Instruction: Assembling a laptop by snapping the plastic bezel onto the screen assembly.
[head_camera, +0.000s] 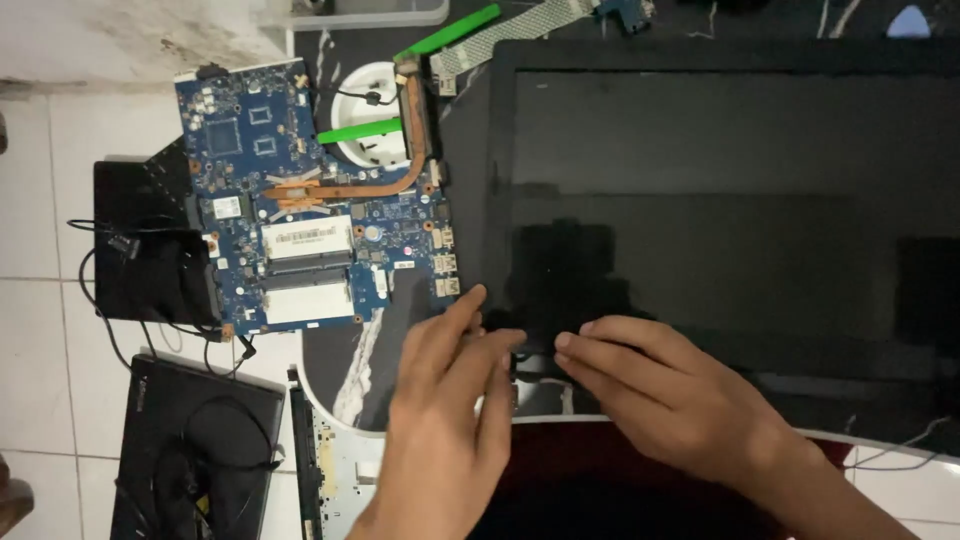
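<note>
A dark marbled table (355, 350) with a rounded white edge carries a blue circuit board (300, 200) at nine o'clock, a black laptop screen panel (730, 200) at three and a white round dish (370, 115) at eleven. The white tiled floor (40, 330) bears black laptop parts (195, 450) at seven.

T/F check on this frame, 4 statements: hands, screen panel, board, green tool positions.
1. Both hands, left hand and right hand, rest at the lower-left corner of the black screen panel. True.
2. The blue circuit board lies right of the panel. False: it lies left of it.
3. A copper heat pipe sits on the board. True.
4. The right hand holds the green tool. False: the tool lies apart, near the top edge.
</note>
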